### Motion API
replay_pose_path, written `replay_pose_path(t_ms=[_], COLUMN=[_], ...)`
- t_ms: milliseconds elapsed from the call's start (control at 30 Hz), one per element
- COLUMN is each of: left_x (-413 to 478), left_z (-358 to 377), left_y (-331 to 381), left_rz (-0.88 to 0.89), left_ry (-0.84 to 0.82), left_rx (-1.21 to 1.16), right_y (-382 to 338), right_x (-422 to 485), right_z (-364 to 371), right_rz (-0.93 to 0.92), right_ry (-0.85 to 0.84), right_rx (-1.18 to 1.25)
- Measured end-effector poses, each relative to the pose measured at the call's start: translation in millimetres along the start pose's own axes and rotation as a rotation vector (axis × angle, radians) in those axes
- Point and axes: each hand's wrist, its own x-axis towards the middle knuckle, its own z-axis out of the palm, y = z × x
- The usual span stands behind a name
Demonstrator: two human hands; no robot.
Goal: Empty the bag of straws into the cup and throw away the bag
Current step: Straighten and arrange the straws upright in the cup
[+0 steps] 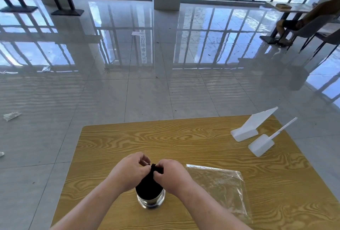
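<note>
A bundle of black straws (149,185) stands upright in a shiny metal cup (150,201) near the front edge of the wooden table (184,137). My left hand (128,170) and my right hand (172,175) close around the top of the bundle from either side, fingertips pinching the straw ends. The clear plastic bag (219,183) lies flat on the table just right of the cup, with nothing visible inside it and neither hand touching it.
Two white plastic scoop-like items lie at the table's far right: a wedge-shaped one (252,125) and one with a long handle (265,142). Scraps of litter (11,116) lie on the glossy tiled floor. A seated person (301,21) is at the far right.
</note>
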Motion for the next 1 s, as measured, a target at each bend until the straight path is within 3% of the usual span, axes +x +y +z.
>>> replay_pose_path(t_ms=[467, 767, 1000], left_x=[5.0, -0.3, -1.2], left_z=[-8.5, -7.6, -4.2], left_y=[3.4, 22.2, 35.1], left_rz=[0.016, 0.091, 0.134], left_ry=[-0.008, -0.099, -0.081], left_rx=[-0.023, -0.053, -0.034], right_y=[-8.9, -38.1, -65.6], right_x=[3.3, -8.3, -28.1], right_z=[-34.4, -81.6, -124.9], right_rz=[-0.130, -0.221, -0.286], right_ry=[0.158, 0.192, 0.246], right_rx=[-0.078, -0.122, -0.088])
